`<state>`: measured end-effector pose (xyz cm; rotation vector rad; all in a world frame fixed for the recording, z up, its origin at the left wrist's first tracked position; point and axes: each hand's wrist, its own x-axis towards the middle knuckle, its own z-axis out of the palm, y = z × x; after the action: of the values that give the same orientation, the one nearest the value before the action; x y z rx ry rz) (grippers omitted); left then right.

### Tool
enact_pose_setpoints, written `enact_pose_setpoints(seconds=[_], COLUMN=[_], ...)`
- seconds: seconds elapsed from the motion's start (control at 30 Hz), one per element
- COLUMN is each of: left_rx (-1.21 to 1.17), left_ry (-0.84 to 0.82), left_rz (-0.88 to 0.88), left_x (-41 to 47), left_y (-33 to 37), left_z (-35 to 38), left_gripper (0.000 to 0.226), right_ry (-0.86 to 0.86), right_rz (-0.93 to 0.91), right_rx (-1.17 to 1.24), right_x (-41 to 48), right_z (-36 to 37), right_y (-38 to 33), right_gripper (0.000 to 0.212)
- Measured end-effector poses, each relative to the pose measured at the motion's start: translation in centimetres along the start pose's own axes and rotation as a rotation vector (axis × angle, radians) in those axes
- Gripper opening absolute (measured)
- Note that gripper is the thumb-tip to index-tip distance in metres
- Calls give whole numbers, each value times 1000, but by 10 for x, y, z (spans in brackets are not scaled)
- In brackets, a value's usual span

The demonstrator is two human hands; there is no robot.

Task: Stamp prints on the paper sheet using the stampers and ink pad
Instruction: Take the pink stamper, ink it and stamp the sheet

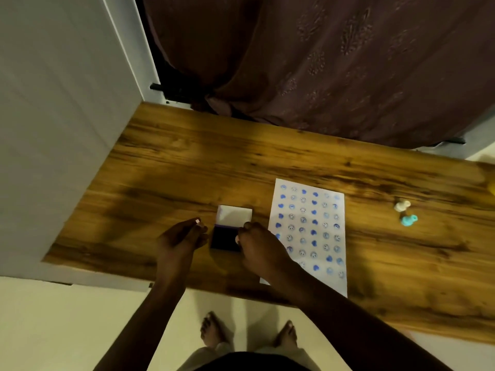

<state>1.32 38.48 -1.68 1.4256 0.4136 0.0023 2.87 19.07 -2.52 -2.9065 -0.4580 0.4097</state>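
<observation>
The ink pad (224, 241) lies open near the table's front edge, its dark blue pad facing up and its white lid (235, 216) flipped back. My left hand (182, 236) has its fingertips at the pad's left side. My right hand (258, 246) is curled against the pad's right side and hides that edge. The paper sheet (308, 231), just right of the pad, is covered in rows of blue heart and smiley prints, and my right forearm crosses its near left corner. A white stamper (401, 205) and a teal stamper (408, 220) lie further right.
The wooden table (187, 162) has a white wall on its left and a dark maroon curtain (321, 62) hanging behind it. A yellow object (492, 187) peeks in at the right border. My bare feet stand on the pale floor below the table's front edge.
</observation>
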Motion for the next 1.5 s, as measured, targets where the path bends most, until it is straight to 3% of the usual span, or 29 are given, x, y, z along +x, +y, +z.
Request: enact_pose_setpoints(seconds=[0.2,0.4,0.53,0.63,0.83,1.0,1.1,1.2,1.5], left_rx=[45,76,54,68,70,27,8,42,90], left_ry=[-43,-102,-120,-157,-196,-254,-268,-292,-304], left_rz=[-20,0,-2,4,-60,-118,-144,-157,-167], left_x=[0,-4,-7,-14,-26,-41,-49,-54,-49], left_y=[-5,13,19,20,7,-4,-7,-7,-12], left_z=[9,20,27,32,47,68,82,94,105], left_gripper=[14,20,13,18,23,25,25,39,11], right_ry=[-93,-62,-8,61,212,214,168,162,155], right_rz=[52,72,123,170,471,584,629,615,543], right_rx=[-109,13,219,525,985,474,382,353,236], right_x=[7,8,6,-5,-73,-140,-160,-167,-159], right_z=[0,-10,-16,-31,-66,-37,-9,8,21], right_y=[-11,-10,2,17,76,107,105,99,90], right_gripper=[35,24,22,20,22,26,22,18,27])
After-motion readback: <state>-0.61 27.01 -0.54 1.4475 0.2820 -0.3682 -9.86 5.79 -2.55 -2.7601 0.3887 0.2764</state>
